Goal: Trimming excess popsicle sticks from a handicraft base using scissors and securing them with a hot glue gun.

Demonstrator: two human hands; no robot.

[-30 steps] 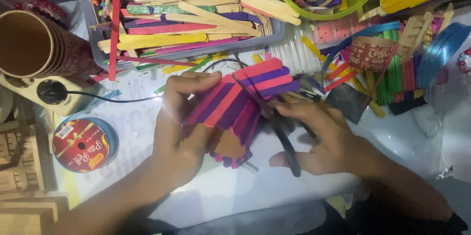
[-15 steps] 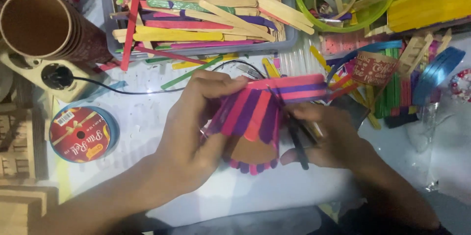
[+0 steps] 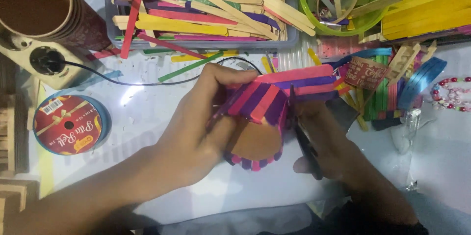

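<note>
A round cup-like holder [image 3: 257, 117] made of pink and purple craft sticks lies on its side, its brown cardboard base facing me. My left hand [image 3: 196, 132] wraps around its left side, thumb over the top. My right hand [image 3: 333, 142] holds black scissors [image 3: 304, 139] against the holder's right edge, where several pink and purple stick ends [image 3: 299, 80] stick out. The scissor blades are partly hidden behind the sticks.
A grey tray [image 3: 196, 44] of coloured craft sticks sits at the back, a green bowl [image 3: 343, 26] beside it. A cardboard tube [image 3: 44, 7], a power strip [image 3: 39, 61] with black cable, a red ribbon spool [image 3: 66, 124], blue ribbon [image 3: 422, 80] and beads [image 3: 449, 95] lie around.
The holder has been turned so its brown base faces me more. Both hands and the scissors have shifted slightly right with it.
</note>
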